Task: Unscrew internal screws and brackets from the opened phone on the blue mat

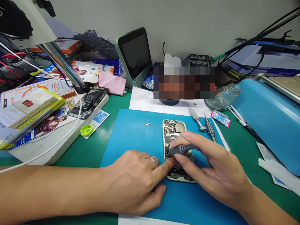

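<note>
While the right grip [217, 165] pinches a dark tool [180, 150], the phone [173, 128] lies beneath.

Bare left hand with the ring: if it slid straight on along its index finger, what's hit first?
Probably the thumb of the bare right hand, which grips the dark grey, ribbed, tapered tool. Depth is unclear: the left hand might pass underneath.
</note>
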### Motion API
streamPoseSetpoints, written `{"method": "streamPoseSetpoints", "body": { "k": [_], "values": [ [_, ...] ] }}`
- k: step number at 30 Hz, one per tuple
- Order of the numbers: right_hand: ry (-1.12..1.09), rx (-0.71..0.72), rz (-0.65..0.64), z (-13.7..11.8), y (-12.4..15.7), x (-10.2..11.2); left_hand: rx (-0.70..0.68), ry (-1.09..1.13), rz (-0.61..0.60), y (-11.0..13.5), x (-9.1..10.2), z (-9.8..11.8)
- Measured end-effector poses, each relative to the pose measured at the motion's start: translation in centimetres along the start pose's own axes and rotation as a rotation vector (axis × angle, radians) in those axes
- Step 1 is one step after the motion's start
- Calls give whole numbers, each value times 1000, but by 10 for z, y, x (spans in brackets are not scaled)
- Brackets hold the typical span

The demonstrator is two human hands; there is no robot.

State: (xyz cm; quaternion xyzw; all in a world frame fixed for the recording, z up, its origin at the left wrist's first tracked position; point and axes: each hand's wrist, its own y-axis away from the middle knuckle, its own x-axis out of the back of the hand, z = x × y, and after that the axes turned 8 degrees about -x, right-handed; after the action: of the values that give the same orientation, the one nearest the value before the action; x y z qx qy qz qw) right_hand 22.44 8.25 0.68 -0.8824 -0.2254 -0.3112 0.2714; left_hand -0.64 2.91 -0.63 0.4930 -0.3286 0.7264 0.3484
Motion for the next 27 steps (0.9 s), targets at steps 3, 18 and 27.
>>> {"method": "streamPoseSetpoints", "body": {
  "k": [3,18,27],
  "values": [
    [4,11,-5,0,-1,0,1,-3,-5,0,0,0],
    [6,165,-11,-1,-4,2,4,7,-15,2,-1,0],
    [-6,265,-5,-3,-9,5,-6,1,4,2,-2,1]
  ]
}}
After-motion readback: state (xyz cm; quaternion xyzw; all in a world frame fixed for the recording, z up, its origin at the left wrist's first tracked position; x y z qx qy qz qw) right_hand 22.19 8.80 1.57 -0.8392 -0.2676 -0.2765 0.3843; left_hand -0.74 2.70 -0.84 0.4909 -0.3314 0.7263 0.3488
